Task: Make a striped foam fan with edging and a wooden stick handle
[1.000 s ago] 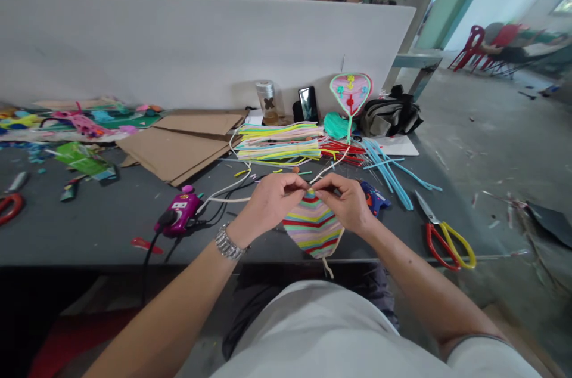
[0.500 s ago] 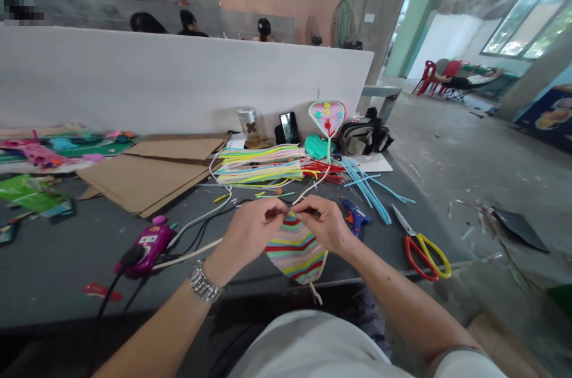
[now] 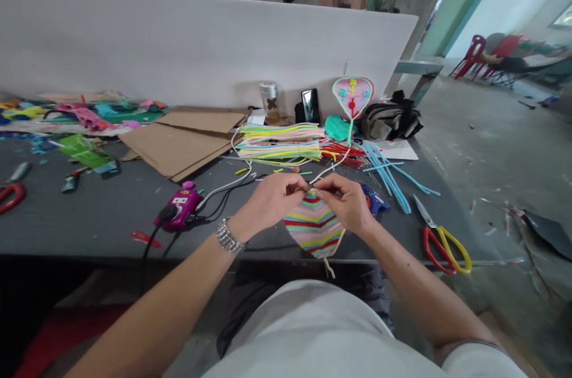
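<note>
A striped, leaf-shaped piece of pipe cleaners (image 3: 315,228) hangs over the table's front edge, with zigzag bands of pink, red, yellow and teal. My left hand (image 3: 286,194) and my right hand (image 3: 346,202) pinch its top end, fingertips almost meeting. What exactly lies between the fingertips is too small to make out. A pale loose tail dangles from its lower end. Behind my right hand lies a blue glue gun (image 3: 374,200), partly covered. Bundles of coloured pipe cleaners (image 3: 281,148) rest just beyond my hands.
Scissors with red and yellow handles (image 3: 440,241) lie at the right edge. A purple power socket (image 3: 181,209) with cables sits left. Cardboard sheets (image 3: 179,148), a jar (image 3: 270,104), a phone (image 3: 310,105), a finished heart-shaped fan (image 3: 353,98) and a bag (image 3: 391,118) stand before a white partition (image 3: 201,44).
The camera view has tilted down and turned left, so everything sits further right and higher. Both hands keep pinching the top of the striped piece.
</note>
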`<state>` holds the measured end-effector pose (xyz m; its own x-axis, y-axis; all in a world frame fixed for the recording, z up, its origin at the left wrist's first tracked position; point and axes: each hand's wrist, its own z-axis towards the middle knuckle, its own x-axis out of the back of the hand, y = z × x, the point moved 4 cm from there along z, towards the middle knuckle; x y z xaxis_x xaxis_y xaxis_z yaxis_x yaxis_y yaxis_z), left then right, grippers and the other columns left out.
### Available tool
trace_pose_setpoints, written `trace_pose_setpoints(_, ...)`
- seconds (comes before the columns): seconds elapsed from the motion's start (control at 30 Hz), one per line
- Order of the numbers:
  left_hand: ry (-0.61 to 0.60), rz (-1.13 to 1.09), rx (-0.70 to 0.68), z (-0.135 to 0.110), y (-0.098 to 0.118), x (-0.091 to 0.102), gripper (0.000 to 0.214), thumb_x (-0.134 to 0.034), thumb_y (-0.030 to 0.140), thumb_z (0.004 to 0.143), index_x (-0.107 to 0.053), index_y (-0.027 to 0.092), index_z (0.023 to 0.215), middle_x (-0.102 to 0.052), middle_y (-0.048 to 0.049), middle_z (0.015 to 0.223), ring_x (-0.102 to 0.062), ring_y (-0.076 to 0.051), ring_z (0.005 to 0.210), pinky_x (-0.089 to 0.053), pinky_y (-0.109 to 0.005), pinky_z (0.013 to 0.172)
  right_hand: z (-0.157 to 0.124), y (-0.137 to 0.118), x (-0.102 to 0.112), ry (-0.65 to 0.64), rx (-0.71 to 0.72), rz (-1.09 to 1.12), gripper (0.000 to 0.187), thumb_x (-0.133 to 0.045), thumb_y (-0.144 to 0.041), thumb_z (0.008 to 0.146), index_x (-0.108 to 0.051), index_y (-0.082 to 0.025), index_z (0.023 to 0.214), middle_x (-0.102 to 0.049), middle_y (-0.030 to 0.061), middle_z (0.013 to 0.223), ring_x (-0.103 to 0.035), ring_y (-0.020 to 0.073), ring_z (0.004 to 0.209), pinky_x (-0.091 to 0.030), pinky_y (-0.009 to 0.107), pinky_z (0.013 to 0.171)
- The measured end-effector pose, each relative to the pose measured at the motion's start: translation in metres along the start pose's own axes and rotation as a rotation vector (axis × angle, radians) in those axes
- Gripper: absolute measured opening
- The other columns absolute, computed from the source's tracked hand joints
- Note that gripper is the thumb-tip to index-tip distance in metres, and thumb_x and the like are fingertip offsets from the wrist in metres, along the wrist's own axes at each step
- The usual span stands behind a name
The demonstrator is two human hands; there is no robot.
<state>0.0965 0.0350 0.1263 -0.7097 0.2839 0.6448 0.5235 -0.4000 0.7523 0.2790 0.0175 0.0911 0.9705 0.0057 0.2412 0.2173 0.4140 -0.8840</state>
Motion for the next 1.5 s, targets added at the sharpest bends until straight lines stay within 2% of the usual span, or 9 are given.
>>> trace_pose_setpoints(0.13,-0.016,-0.048,-0.013,0.000,-0.001,0.002,0.020,-0.060,0.028,0.085,-0.077,0.019,0.086,-0.071,-0.0003,0.073,-0.054,-0.014,0.061,-0.036,-0.025,0.057,0.000,-0.003,0.001,-0.014,0.001,-0.026,0.011,-0.072,-0.030,0.086,-0.077,-0.021,0.091,-0.078,0.0029,0.083,-0.069,0.0178,0.075,-0.054,0.029,0.069)
trace_pose_setpoints(0.3,0.027,-0.118,-0.032,-0.001,-0.004,0.004,0.020,-0.060,0.026,0.084,-0.077,0.018,0.091,-0.076,-0.0034,0.081,-0.061,-0.016,0.068,-0.043,-0.025,0.061,0.000,-0.008,0.002,-0.021,0.012,-0.037,0.009,-0.071,-0.028,0.086,-0.076,-0.020,0.089,-0.077,0.0022,0.080,-0.068,0.0161,0.072,-0.053,0.028,0.066)
trace_pose_setpoints(0.7,0.004,-0.009,-0.030,-0.006,0.004,0.003,0.026,-0.055,0.022,0.088,-0.079,0.018,0.096,-0.076,-0.0015,0.082,-0.059,-0.014,0.068,-0.039,-0.025,0.063,-0.001,-0.008,0.001,-0.015,0.042,-0.056,0.011,-0.071,-0.028,0.087,-0.074,-0.019,0.091,-0.076,0.0030,0.081,-0.068,0.0160,0.072,-0.053,0.027,0.066)
trace_pose_setpoints(0.9,0.044,-0.047,-0.072,-0.006,0.003,-0.001,0.023,-0.057,0.023,0.087,-0.079,0.018,0.091,-0.075,0.0002,0.077,-0.055,-0.013,0.063,-0.036,-0.024,0.059,-0.002,-0.008,0.001,-0.010,0.042,-0.066,0.009,-0.071,-0.027,0.087,-0.074,-0.019,0.091,-0.076,0.0027,0.081,-0.068,0.0163,0.073,-0.053,0.027,0.067)
trace_pose_setpoints(1.1,0.087,-0.132,-0.055,-0.006,0.004,-0.001,0.022,-0.059,0.024,0.085,-0.080,0.017,0.089,-0.080,-0.0018,0.083,-0.066,-0.015,0.071,-0.045,-0.024,0.066,-0.002,-0.008,0.001,-0.021,0.037,-0.075,0.009,-0.071,-0.027,0.087,-0.073,-0.019,0.091,-0.077,0.0030,0.082,-0.069,0.0165,0.074,-0.054,0.027,0.068)
trace_pose_setpoints(1.27,0.087,-0.206,-0.047,-0.005,0.003,-0.002,0.021,-0.059,0.022,0.082,-0.079,0.017,0.087,-0.081,-0.0021,0.082,-0.067,-0.016,0.071,-0.047,-0.024,0.066,-0.001,-0.010,0.000,-0.019,0.044,-0.077,0.009,-0.071,-0.027,0.087,-0.073,-0.019,0.091,-0.077,0.0028,0.081,-0.069,0.0161,0.073,-0.054,0.027,0.067)
trace_pose_setpoints(1.5,0.082,-0.129,-0.070,-0.011,0.003,-0.002,0.021,-0.060,0.022,0.084,-0.079,0.017,0.091,-0.077,-0.0013,0.080,-0.062,-0.014,0.069,-0.043,-0.023,0.064,-0.001,-0.010,-0.001,-0.009,0.043,-0.080,0.007,-0.072,-0.026,0.086,-0.073,-0.020,0.088,-0.077,0.0025,0.081,-0.070,0.0162,0.072,-0.054,0.027,0.067)
